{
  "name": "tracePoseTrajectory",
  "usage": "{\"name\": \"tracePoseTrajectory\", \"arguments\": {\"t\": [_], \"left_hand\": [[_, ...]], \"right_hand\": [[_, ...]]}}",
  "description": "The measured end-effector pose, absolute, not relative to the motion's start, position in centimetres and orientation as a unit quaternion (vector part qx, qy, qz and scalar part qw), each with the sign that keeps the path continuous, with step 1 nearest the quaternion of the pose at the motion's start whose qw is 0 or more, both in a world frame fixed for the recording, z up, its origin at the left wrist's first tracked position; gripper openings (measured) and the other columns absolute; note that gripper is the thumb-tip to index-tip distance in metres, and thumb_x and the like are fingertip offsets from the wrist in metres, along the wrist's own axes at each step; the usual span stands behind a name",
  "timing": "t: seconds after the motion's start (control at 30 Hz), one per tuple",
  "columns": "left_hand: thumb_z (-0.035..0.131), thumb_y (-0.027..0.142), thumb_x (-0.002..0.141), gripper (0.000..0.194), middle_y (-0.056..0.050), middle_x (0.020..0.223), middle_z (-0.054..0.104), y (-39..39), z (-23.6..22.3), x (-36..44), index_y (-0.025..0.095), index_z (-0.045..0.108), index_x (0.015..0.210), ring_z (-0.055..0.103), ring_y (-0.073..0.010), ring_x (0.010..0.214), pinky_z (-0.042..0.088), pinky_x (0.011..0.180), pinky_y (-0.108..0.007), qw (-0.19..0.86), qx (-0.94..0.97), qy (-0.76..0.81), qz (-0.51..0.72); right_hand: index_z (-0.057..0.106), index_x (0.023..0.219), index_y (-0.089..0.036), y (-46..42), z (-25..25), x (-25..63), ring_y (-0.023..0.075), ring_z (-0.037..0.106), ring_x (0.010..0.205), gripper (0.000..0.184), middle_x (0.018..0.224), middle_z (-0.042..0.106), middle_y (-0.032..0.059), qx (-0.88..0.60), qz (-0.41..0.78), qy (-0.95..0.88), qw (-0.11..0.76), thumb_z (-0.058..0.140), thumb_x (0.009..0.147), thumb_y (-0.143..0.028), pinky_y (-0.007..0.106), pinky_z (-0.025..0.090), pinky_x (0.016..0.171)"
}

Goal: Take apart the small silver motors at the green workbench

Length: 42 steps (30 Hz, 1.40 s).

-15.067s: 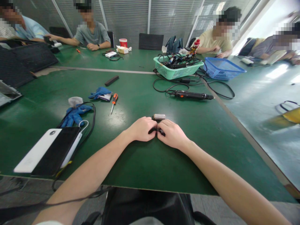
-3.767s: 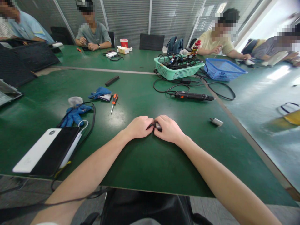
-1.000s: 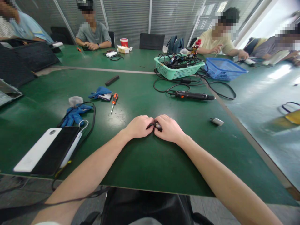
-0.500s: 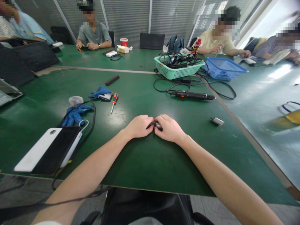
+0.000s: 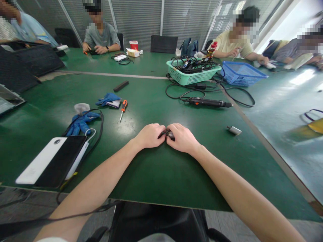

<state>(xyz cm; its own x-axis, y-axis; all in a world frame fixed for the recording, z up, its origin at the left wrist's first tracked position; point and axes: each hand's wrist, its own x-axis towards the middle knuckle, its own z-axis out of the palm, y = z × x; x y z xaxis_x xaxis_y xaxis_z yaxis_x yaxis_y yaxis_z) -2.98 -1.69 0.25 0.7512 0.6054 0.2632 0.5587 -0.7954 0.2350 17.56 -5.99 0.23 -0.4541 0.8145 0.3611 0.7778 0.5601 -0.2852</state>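
Observation:
My left hand (image 5: 150, 135) and my right hand (image 5: 182, 138) rest side by side on the green table (image 5: 156, 174), fingers curled and pinched together on a small dark part (image 5: 167, 133) held between them. Most of that part is hidden by my fingers. A small silver piece (image 5: 234, 130) lies on the table to the right, apart from both hands. An orange-handled screwdriver (image 5: 122, 109) lies to the upper left of my left hand.
A white and black device (image 5: 51, 161) with a cable lies at the left, blue gloves (image 5: 82, 121) behind it. Farther back are an electric screwdriver (image 5: 208, 103), a green basket (image 5: 193, 71) of cables and a blue basket (image 5: 241, 73). Other people sit around the tables.
The silver piece that lay just beyond my fingers 15 s ago now lies far to the right. Over the last second my hands have barely moved.

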Motion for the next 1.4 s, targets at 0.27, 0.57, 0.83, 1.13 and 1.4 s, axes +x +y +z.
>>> {"name": "tracePoseTrajectory", "arguments": {"t": [0.27,0.57,0.83,1.13,1.4], "left_hand": [[0.052,0.028,0.092,0.012,-0.006,0.084,0.065,-1.73,0.22,-2.97,0.019,0.06,0.09,0.062,-0.0217,0.08,0.048,0.071,-0.035,0.058,0.935,0.312,0.161],[0.052,0.028,0.092,0.011,-0.006,0.086,0.065,-1.67,0.08,-3.03,0.019,0.059,0.09,0.062,-0.0214,0.082,0.048,0.073,-0.034,0.057,0.936,0.307,0.164],[0.051,0.029,0.093,0.014,-0.007,0.087,0.066,-1.68,0.18,-2.98,0.018,0.059,0.09,0.061,-0.0211,0.081,0.048,0.073,-0.034,0.052,0.939,0.302,0.156],[0.051,0.028,0.092,0.013,-0.006,0.086,0.066,-1.7,0.14,-2.96,0.018,0.059,0.09,0.061,-0.0214,0.081,0.049,0.074,-0.034,0.052,0.938,0.304,0.157],[0.051,0.026,0.091,0.011,-0.006,0.086,0.065,-1.64,0.06,-2.97,0.018,0.06,0.089,0.061,-0.0212,0.081,0.049,0.074,-0.034,0.049,0.939,0.303,0.156]], "right_hand": [[0.055,0.097,-0.022,-6.17,0.62,17.42,0.0241,0.057,0.09,0.009,0.095,0.066,0.0079,-0.452,0.029,-0.864,0.22,0.053,0.088,-0.022,0.036,0.045,0.081],[0.056,0.095,-0.022,-6.23,0.79,17.45,0.024,0.057,0.089,0.006,0.093,0.066,0.0078,-0.451,0.031,-0.864,0.222,0.053,0.09,-0.023,0.036,0.044,0.08],[0.056,0.096,-0.021,-6.16,0.59,17.61,0.024,0.057,0.09,0.009,0.095,0.066,0.0076,-0.446,0.034,-0.865,0.229,0.055,0.087,-0.022,0.036,0.045,0.081],[0.056,0.095,-0.021,-6.07,0.46,17.65,0.024,0.057,0.089,0.007,0.093,0.066,0.0075,-0.446,0.022,-0.866,0.227,0.055,0.088,-0.024,0.035,0.044,0.08],[0.057,0.092,-0.021,-6.06,0.49,17.6,0.0224,0.054,0.086,0.005,0.09,0.063,0.0068,-0.445,0.018,-0.866,0.227,0.054,0.088,-0.022,0.034,0.042,0.078]]}}
